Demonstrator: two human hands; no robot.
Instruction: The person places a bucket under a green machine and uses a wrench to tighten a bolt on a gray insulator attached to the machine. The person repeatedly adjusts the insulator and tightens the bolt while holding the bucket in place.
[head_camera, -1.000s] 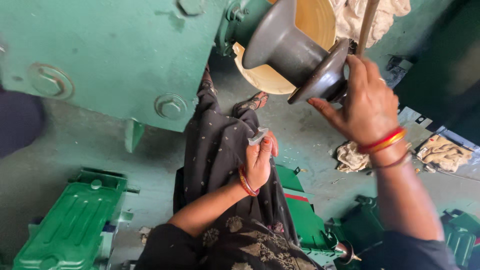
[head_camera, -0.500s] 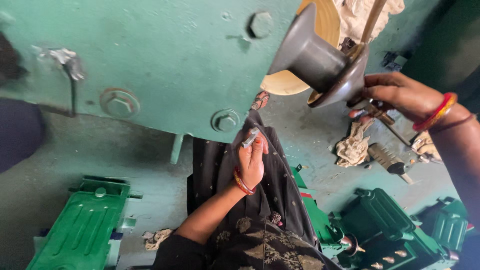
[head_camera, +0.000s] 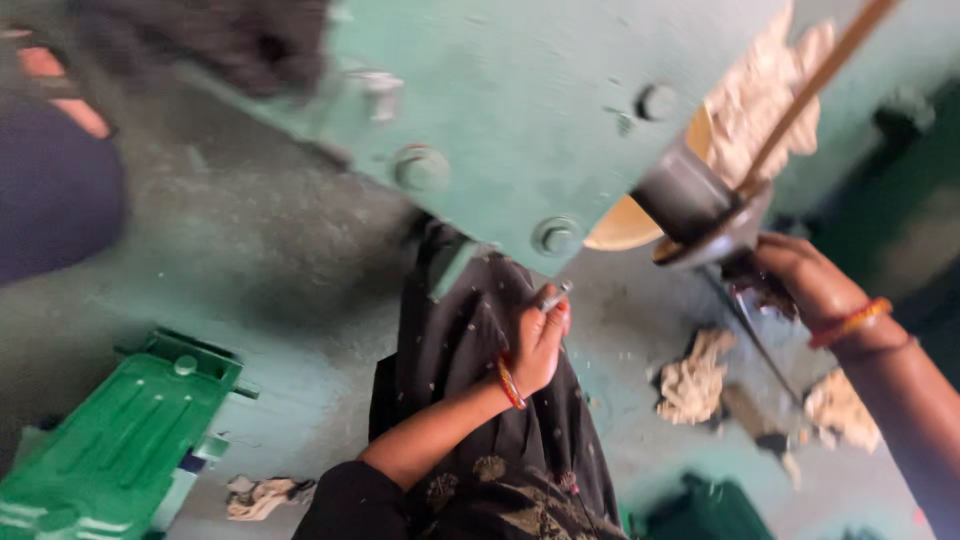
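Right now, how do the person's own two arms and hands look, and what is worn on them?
Both forearms are bare. The left hand has a red and gold bangle at the wrist, and a dark sleeve with small pale embroidery begins near the elbow. The right hand wears red and orange bangles at the wrist, with a thin dark band just behind them.
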